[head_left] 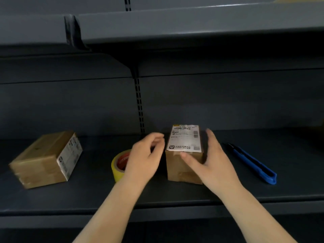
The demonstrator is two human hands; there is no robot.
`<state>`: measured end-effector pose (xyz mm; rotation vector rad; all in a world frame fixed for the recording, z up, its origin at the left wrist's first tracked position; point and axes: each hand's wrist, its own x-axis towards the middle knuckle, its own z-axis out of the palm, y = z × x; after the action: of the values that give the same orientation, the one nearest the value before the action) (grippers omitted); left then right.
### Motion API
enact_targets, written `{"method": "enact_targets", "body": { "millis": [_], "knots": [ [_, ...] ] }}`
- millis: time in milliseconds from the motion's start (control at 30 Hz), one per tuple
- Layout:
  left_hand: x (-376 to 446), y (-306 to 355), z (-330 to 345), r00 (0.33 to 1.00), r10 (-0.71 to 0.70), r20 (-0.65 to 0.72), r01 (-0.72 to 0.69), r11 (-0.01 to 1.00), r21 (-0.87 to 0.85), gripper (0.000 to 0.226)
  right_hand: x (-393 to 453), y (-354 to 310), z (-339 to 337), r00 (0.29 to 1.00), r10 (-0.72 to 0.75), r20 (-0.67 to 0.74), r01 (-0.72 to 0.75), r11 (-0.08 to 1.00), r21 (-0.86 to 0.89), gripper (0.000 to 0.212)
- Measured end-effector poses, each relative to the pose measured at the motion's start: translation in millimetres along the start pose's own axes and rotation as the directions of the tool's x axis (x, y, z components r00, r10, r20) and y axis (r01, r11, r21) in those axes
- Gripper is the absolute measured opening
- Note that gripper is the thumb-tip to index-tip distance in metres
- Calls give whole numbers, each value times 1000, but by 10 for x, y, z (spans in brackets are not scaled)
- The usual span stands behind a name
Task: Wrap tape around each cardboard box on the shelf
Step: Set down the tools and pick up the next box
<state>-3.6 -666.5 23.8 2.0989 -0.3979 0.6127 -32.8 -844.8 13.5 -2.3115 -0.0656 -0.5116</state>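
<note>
Toward the middle of the shelf [245, 199], nearer its front edge than its back wall, a small cardboard box [184, 163] is stood with a white shipping label [185, 138] on its top face. A second, wider box [42, 160] is seen well apart, toward the shelf's left end, with a label on its right-hand end face. A roll of yellow tape [119, 165] is stood on edge just left of the small box, partly hidden behind the left hand [145, 155]; a blue cutter [252, 163] is laid to the right.

The left hand is held loosely curled beside the box and nothing is gripped by it; whether the box is touched cannot be told. The right hand [210, 158] is spread, its thumb laid across the front face and its fingers extended along the right side, so the box is bracketed rather than clamped.

The box is judged light and fairly stiff, its walls likely to give under a hard squeeze. Glossy strips on its faces may be slippery. It is best taken by two opposite side faces, low down.
</note>
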Motion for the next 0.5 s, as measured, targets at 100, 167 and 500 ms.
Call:
{"method": "enact_targets", "body": {
  "millis": [100,167,500],
  "knots": [
    [-94,170,169,950,-217,223,274,923,-270,49,-88,94,3,954,137,268,-142,990,1,109],
    [-124,219,272,911,-272,309,368,874,-317,53,-165,111,30,941,119,318,-136,990,35,99],
    [-357,245,314,906,-160,393,384,-83,-919,54,-561,-69,54,843,-443,-307,453,891,-41,62]
  ]
}}
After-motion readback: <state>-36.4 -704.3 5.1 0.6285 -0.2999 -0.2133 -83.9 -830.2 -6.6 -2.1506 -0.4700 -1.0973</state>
